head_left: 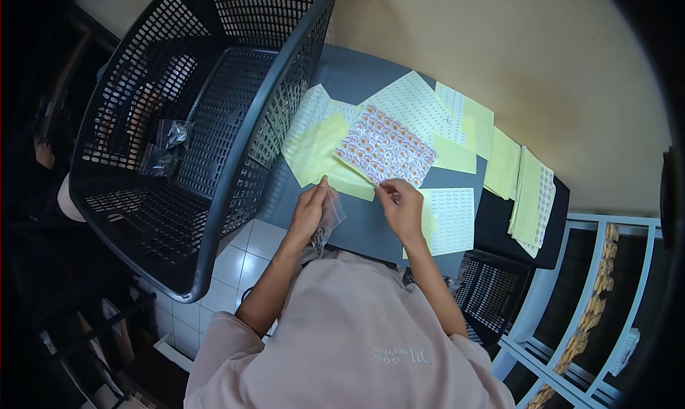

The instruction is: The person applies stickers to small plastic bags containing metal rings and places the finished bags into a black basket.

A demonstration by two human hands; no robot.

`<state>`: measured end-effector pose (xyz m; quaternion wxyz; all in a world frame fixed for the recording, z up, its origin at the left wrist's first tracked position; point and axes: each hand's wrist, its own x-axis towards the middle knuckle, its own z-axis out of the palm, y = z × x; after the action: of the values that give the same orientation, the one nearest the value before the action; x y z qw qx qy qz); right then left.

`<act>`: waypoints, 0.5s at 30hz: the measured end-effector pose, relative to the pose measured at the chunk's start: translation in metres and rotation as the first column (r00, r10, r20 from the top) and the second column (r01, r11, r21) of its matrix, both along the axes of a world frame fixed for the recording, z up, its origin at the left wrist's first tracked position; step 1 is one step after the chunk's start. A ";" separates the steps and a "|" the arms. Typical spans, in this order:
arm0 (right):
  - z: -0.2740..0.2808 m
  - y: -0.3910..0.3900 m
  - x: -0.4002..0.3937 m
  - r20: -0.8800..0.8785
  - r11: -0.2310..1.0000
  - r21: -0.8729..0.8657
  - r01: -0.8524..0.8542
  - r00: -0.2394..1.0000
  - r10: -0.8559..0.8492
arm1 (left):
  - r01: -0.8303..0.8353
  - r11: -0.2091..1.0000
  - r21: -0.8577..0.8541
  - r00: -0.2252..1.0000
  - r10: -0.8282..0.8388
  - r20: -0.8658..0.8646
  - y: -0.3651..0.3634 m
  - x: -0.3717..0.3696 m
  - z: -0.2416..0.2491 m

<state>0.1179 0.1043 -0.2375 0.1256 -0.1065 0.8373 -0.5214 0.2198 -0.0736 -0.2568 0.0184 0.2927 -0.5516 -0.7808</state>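
My left hand (308, 211) is closed on a small clear plastic bag (330, 215), which hangs below the fingers with small dark metal pieces in its lower end. To its right, my right hand (401, 206) pinches at the lower edge of a sticker sheet (389, 146) printed with rows of orange and purple round labels. That sheet lies over yellow backing paper (317, 149) and other label sheets on the grey table (349, 231). A white label sheet (451, 220) with small print rests beside my right wrist.
A large black plastic basket (275, 88) stands at the left, with bags of small metal parts (160, 159) inside. More label sheets (531, 195) lie on a black surface at the right. Below it is another black basket (492, 295), near a light-blue metal rack (571, 295).
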 end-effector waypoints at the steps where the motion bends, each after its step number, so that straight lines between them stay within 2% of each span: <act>1: -0.010 -0.008 -0.004 -0.148 0.997 0.065 -0.044 0.988 0.053 | 0.048 0.996 0.073 0.995 -0.054 0.084 0.001 -0.005 0.012; 2: -0.019 -0.014 -0.009 -0.295 0.988 0.130 -0.079 0.949 0.114 | 0.089 0.985 0.145 0.981 -0.111 0.156 0.002 -0.011 0.018; 6: -0.047 -0.015 -0.016 -0.345 0.960 0.254 -0.122 0.915 0.208 | 0.159 0.969 0.187 0.967 -0.192 0.170 0.005 -0.031 0.003; 8: -0.048 -0.016 -0.018 -0.294 0.964 0.235 -0.124 0.936 0.192 | 0.184 0.967 -0.178 0.981 -0.192 -0.029 0.006 -0.039 -0.020; 9: -0.045 -0.016 -0.018 -0.300 0.960 0.246 -0.137 0.931 0.210 | 0.234 0.960 -0.153 0.972 -0.232 0.033 0.005 -0.043 -0.014; 12: -0.038 -0.020 -0.017 -0.330 0.940 0.299 -0.165 0.906 0.264 | 0.309 0.936 -0.168 0.951 -0.306 0.044 0.005 -0.052 -0.020; 15: -0.041 -0.022 -0.023 -0.337 0.921 0.342 -0.186 0.891 0.305 | 0.333 0.921 -0.200 0.941 -0.338 0.010 0.006 -0.054 -0.048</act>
<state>0.0947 0.0825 -0.2786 0.0396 -0.2923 0.8942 -0.3367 0.1657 -0.0678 -0.3047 -0.0797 0.1807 -0.6685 -0.7170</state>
